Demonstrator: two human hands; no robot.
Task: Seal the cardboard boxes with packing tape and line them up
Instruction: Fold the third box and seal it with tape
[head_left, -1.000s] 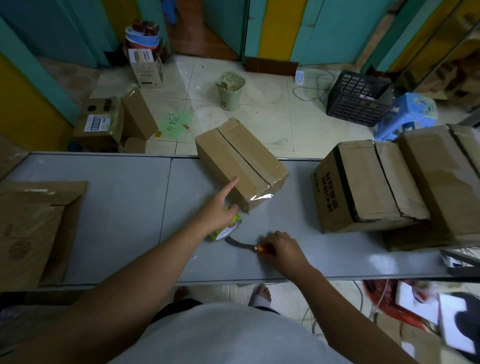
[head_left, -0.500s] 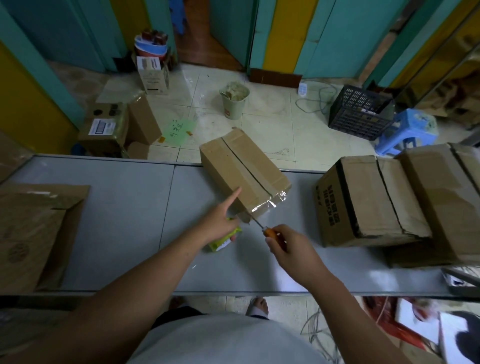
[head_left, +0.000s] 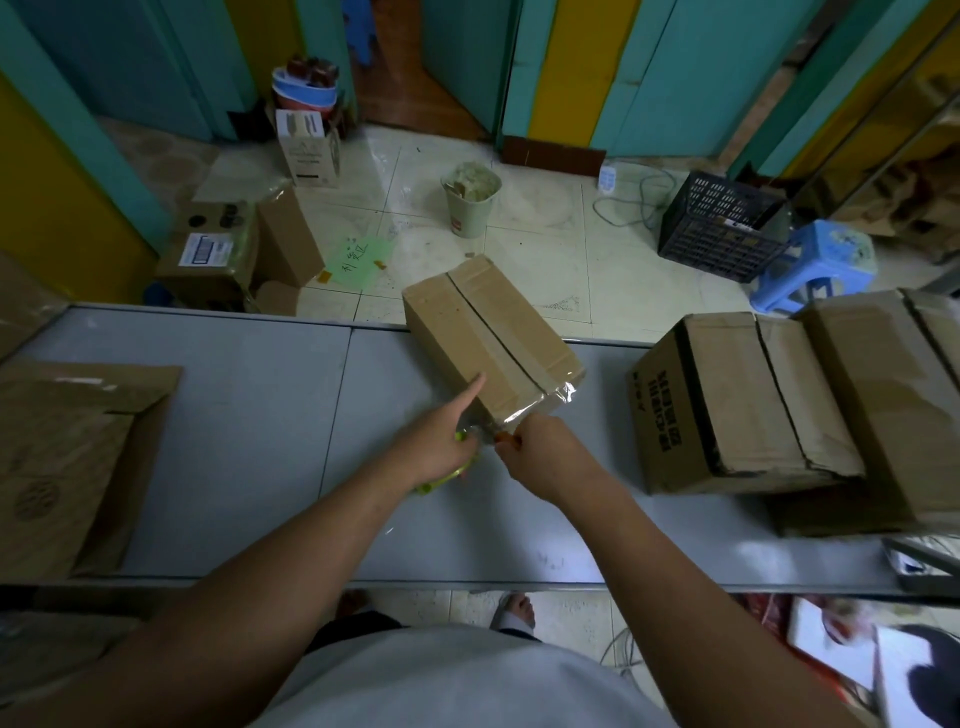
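With the box (head_left: 488, 332) taped, left hand (head_left: 439, 447) gripping the tape roll (head_left: 451, 475) and right hand (head_left: 540, 460) clenching the knife (head_left: 503, 439), cutting and lining-up remain.

The grey table (head_left: 234, 441) runs left to right, and a seam splits its top into two panels. Flattened cardboard (head_left: 67, 457) lies at its left end. Mid-table, a taped box (head_left: 483, 332) sits askew, its far corner overhanging the back edge. At the right end a printed box (head_left: 727, 395) stands touching a larger box (head_left: 883, 384).
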